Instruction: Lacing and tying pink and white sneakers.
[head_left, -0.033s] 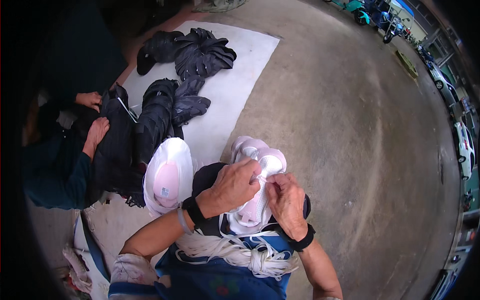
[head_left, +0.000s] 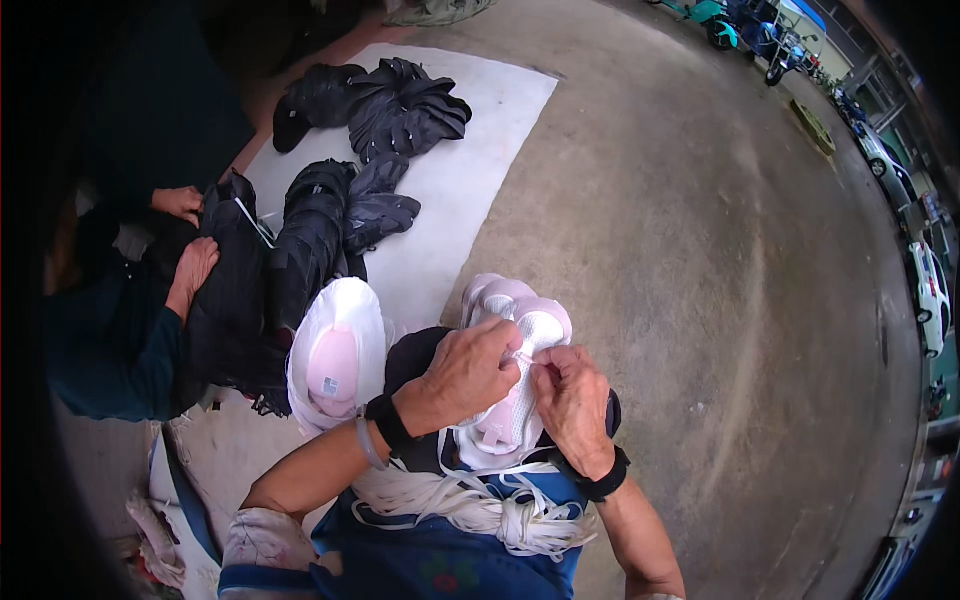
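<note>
A pink and white mesh shoe upper (head_left: 545, 325) lies over my knees. Above its eyelet area, my left hand (head_left: 470, 368) is closed in a pinch on a thin white shoelace (head_left: 523, 357). Facing it, my right hand (head_left: 572, 400) pinches the same strand between thumb and fingers. The lace's exact path through the eyelets is hidden by my fingers. A knotted bundle of white laces (head_left: 525, 522) rests across my blue apron (head_left: 440, 560), close below the shoe upper.
Left of my hands stands a white upper with a pink insole (head_left: 333, 365). Rows of black shoe uppers (head_left: 312, 225) lie on a white sheet (head_left: 500, 120). A co-worker's hands (head_left: 195, 262) hold black material at the left. Parked vehicles (head_left: 930, 290) line the far right.
</note>
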